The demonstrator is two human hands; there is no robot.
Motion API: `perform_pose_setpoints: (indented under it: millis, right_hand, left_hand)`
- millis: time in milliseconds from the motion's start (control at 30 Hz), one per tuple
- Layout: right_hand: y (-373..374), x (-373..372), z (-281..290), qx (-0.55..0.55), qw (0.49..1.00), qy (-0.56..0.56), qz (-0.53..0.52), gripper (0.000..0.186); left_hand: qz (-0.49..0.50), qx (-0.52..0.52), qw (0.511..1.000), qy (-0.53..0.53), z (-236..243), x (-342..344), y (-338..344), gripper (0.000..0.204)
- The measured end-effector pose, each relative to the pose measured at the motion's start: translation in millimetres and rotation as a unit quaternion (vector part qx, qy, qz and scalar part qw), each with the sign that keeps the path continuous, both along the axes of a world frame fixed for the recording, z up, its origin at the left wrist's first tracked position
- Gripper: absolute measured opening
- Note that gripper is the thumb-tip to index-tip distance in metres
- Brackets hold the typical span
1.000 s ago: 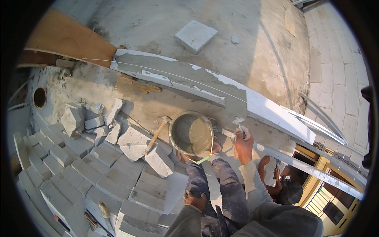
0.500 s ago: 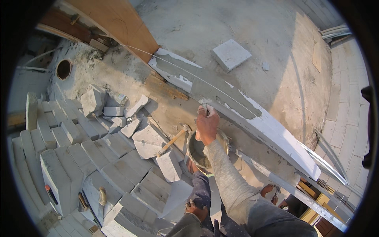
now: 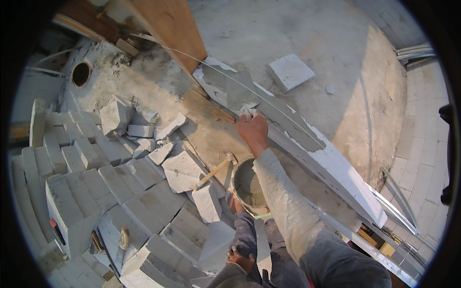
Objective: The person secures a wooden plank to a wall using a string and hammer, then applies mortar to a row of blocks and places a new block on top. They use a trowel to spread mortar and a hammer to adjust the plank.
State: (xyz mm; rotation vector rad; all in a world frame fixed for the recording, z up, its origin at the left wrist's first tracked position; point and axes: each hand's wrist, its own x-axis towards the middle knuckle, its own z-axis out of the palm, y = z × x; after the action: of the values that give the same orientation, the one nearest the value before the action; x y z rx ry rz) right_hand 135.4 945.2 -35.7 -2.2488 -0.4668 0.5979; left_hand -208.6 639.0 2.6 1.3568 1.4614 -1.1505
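My right hand [image 3: 253,130] is closed round the handle of a trowel, whose grey blade [image 3: 241,91] lies flat on wet mortar [image 3: 273,113]. The mortar coats the top of a low white block wall [image 3: 348,175] running diagonally from upper left to lower right. Along the wall a white string [image 3: 223,74] is stretched over the mortar. Below my right forearm stands a round bucket [image 3: 234,185] of grey mortar, partly hidden by the sleeve. My left hand [image 3: 241,259] rests on my left leg, holding nothing, its fingers laid over the trouser cloth.
A claw hammer [image 3: 214,172] lies across broken blocks left of the bucket. Stacked pale blocks [image 3: 144,204] fill the left side, with a hand tool [image 3: 125,237] on them. A wooden board [image 3: 170,29] rises at the wall's far end. Beyond the wall lies a loose block [image 3: 292,72].
My right hand has pushed the trowel along the wall top toward the wooden board. The bucket's mortar is more exposed. My left hand stays on my leg. The view has shifted slightly.
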Motion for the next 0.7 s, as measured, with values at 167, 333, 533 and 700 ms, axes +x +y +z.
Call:
perform_pose_setpoints:
  millis: [167, 333, 533, 700]
  right_hand:
    - [-94.2, 2.2, -0.4, 0.0, 0.999, -0.021, -0.043, 0.036]
    - [-192.5, 11.3, 11.8, -0.035, 0.993, -0.048, -0.099, 0.035]
    - [-295.0, 18.2, 16.1, -0.001, 0.964, 0.054, -0.26, 0.03]
    - [-359.9, -7.7, 12.4, 0.048, 0.917, 0.131, -0.375, 0.025]
  left_hand:
    - [-0.018, -0.011, 1.0, -0.013, -2.3, -0.1, -2.4, 0.105]
    - [-0.023, 0.023, 0.999, -0.014, -4.3, 1.2, -9.8, 0.102]
    - [-0.03, 0.072, 0.996, -0.036, -0.1, 7.6, -9.6, 0.1]
    - [-0.049, 0.032, 0.998, -0.017, 10.7, 21.2, 3.9, 0.1]
